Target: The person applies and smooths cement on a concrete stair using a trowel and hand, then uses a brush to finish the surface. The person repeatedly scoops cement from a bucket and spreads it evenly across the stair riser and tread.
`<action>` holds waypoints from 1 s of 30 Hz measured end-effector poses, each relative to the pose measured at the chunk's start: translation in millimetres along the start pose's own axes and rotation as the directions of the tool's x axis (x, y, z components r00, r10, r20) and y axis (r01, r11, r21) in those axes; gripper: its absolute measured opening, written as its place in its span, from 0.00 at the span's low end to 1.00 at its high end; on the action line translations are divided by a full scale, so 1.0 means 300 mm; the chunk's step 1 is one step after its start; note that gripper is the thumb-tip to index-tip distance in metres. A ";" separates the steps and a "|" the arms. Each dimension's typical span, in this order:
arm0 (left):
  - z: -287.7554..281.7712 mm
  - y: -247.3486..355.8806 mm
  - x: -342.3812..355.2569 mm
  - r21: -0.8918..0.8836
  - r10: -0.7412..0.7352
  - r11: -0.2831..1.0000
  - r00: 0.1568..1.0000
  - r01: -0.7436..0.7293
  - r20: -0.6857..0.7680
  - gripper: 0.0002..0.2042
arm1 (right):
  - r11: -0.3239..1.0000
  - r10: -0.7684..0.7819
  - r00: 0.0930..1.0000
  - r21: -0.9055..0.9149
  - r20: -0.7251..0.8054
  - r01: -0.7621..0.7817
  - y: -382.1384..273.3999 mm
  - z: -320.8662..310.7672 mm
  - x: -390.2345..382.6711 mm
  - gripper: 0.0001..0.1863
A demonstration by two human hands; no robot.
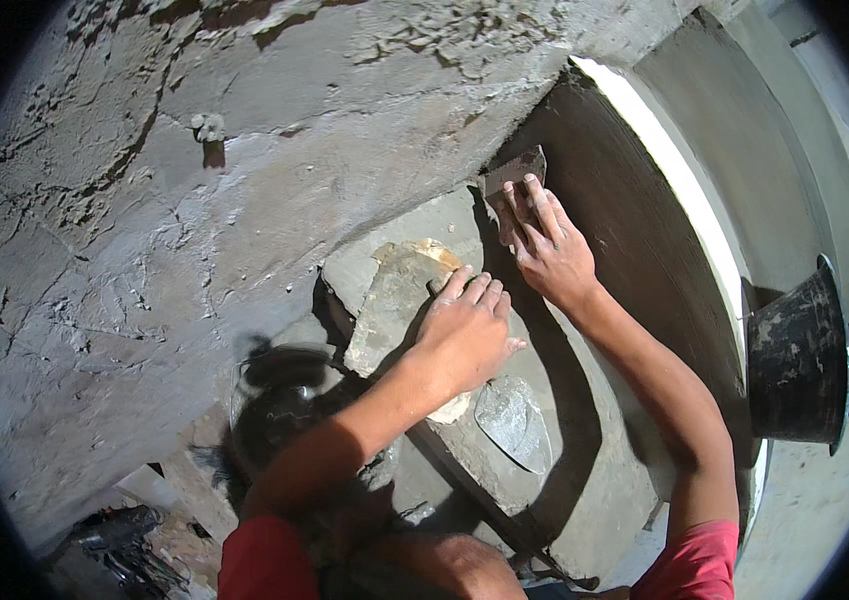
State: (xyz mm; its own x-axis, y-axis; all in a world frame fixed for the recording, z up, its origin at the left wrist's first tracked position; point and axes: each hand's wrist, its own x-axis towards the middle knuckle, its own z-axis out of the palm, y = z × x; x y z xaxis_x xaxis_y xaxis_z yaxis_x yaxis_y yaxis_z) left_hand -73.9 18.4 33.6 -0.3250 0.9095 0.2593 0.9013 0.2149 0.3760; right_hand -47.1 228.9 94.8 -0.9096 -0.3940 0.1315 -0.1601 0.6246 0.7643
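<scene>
My right hand (553, 250) grips a small, flat, mortar-smeared scraper plate (517, 172). It holds the plate in the corner where the rough wall meets the dark curved side face, with its fingers over the plate. Lower and to the left, my left hand (467, 335) rests with its fingers stretched out on a flat mortar-crusted board (393, 300). A small dark piece shows by its index finger; I cannot make out what it is. Just below this hand, a leaf-shaped metal trowel blade (513, 422) lies on the grey step, coated with wet mortar.
A rough grey plastered wall (145, 250) fills the left side. Curved steps with a brightly lit edge (680, 160) rise at the right, where a black bucket (800, 360) lies tipped. A dark round container (280, 420) stands beside my left forearm. Dark clutter (125, 545) lies lower left.
</scene>
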 end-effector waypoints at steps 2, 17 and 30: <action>0.011 -0.001 0.000 -0.026 -0.007 1.000 1.000 0.008 0.015 0.35 | 1.000 -0.022 1.000 -0.023 -0.007 0.021 0.003 0.032 0.013 0.30; -0.009 0.005 0.018 -0.064 -0.037 0.997 0.996 0.042 0.084 0.30 | 0.995 -0.078 0.972 -0.049 0.222 0.091 -0.037 -0.139 0.005 0.22; 0.005 0.006 0.024 -0.100 -0.031 0.994 0.998 0.035 0.050 0.30 | 0.995 -0.023 0.873 -0.074 0.487 0.067 -0.059 -0.141 0.077 0.24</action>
State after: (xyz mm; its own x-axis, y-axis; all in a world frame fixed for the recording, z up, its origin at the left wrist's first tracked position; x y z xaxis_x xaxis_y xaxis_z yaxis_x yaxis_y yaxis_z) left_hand -74.2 25.9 34.6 -0.3379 0.9190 0.2031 0.8560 0.2103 0.4722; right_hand -49.1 180.1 111.0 -0.9772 -0.0298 -0.2100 -0.1921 0.5448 0.8163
